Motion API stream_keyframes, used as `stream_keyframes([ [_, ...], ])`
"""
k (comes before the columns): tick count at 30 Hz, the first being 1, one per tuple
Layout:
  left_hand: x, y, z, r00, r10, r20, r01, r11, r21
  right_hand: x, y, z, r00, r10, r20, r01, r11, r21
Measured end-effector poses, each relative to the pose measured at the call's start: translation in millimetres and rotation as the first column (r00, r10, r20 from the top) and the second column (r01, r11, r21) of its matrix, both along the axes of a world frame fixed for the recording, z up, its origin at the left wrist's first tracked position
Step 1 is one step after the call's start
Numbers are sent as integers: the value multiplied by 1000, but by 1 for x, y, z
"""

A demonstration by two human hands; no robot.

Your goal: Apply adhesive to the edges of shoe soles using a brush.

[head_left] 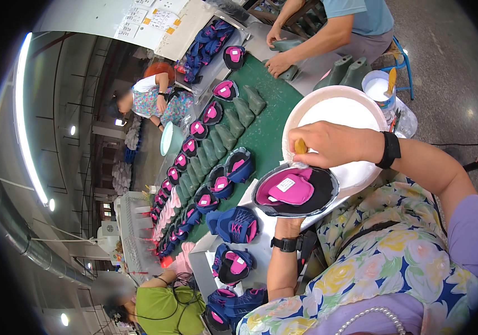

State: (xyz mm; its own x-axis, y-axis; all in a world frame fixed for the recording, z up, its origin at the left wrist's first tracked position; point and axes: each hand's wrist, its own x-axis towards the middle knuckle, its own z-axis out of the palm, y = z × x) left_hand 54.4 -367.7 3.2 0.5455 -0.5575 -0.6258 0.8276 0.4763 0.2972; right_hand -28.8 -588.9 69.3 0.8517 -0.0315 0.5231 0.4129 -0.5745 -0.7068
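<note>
My left hand point(289, 226) holds up a dark shoe upper point(324, 190) from underneath; most of its fingers are hidden by the upper. The upper's pink lining point(300, 192) bears a small white label, and a greyish-white edge runs around its rim. Closed around a brush with a yellow handle point(301, 146), my right hand point(322, 142) is at the upper's far edge. The brush's pale bristles touch or nearly touch that rim. Behind and under the right hand stands a wide pale pink basin point(293, 120) with white liquid in it.
A green conveyor belt point(269, 131) carries rows of shoe uppers point(212, 113) and grey-green shoe lasts point(254, 99). Blue uppers point(233, 223) are gathered at the left. A white bucket point(376, 89) with another brush stands beyond the basin. Co-workers sit nearby; one handles lasts point(289, 72).
</note>
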Motion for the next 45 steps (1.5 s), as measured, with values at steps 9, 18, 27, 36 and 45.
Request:
stream_keyframes([
  [9,30,25,-19,732,-258,631,298,954,46,-12,-19,13,966,64,-252,-55,998,43],
  [18,47,34,-24,400,-183,898,176,977,121,-11,-10,0,991,85,-106,-88,996,-20],
  [27,65,48,-33,22,-247,969,-385,892,237,-33,33,-13,998,23,54,-41,927,373],
  [36,85,68,-57,134,-235,963,-380,885,269,-7,0,-27,997,-70,-23,73,965,252],
  [45,206,37,-107,551,-174,816,-172,933,315,-34,-40,-34,956,-276,-96,291,871,396],
])
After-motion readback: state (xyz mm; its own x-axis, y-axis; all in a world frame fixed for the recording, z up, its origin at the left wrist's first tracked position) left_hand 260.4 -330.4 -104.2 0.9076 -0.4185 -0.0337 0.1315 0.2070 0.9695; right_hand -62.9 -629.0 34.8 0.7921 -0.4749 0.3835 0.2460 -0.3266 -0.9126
